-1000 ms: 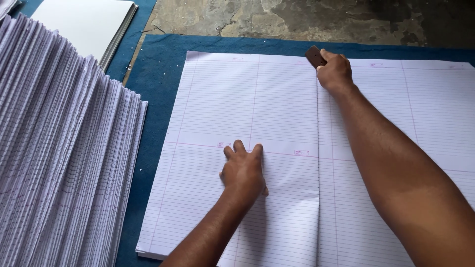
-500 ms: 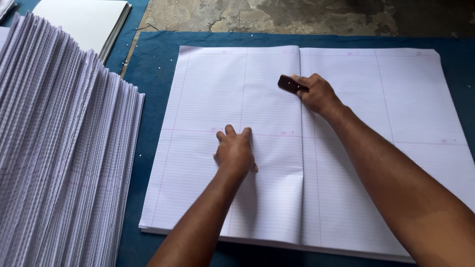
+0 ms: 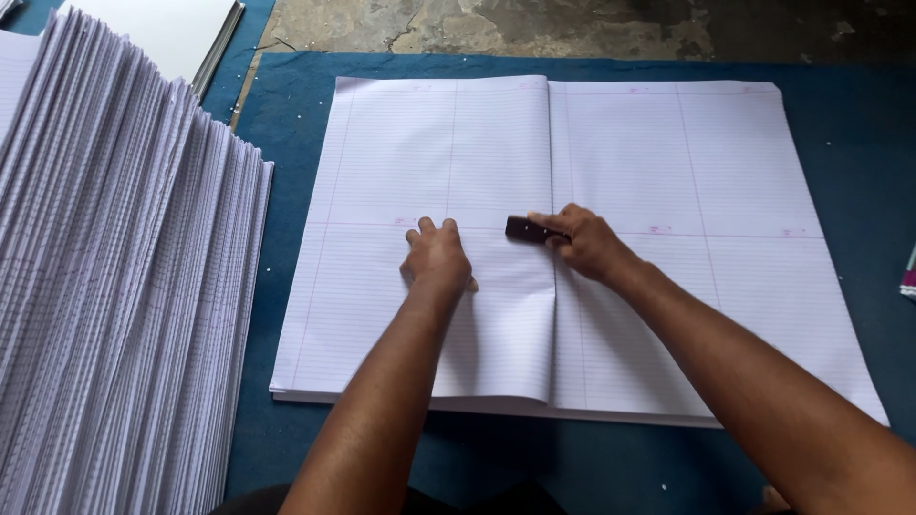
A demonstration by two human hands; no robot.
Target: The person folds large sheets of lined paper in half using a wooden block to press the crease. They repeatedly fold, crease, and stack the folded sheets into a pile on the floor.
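Head view: looking down on two bare forearms over ruled paper.
Left hand (image 3: 437, 256): flat, palm down, fingers spread a little, pressing on the left leaf of the folded sheet; gripping nothing.
Right hand (image 3: 584, 244): curled shut around a small dark block (image 3: 527, 229), thumb and fingers pinching its right end.
Dark block: lying on the paper just left of the centre crease (image 3: 551, 191), about halfway down the sheet, pointing left toward the other hand.
Ruled sheets (image 3: 668, 172): large white stack with faint pink margin lines, opened flat like a book, crease running from far edge to near edge; slight buckle in the crease below the block.
Surface: blue cloth (image 3: 849, 133) under the stack, laid over rough grey floor (image 3: 496, 24) seen along the top.
Left side: tall fanned pile of ruled paper (image 3: 114, 286), edges stepped, just apart from the open sheets.
Top left: plain white stack (image 3: 162, 29) beyond the fanned pile.
Right edge: sliver of a coloured object (image 3: 909, 281), too cut off to tell.
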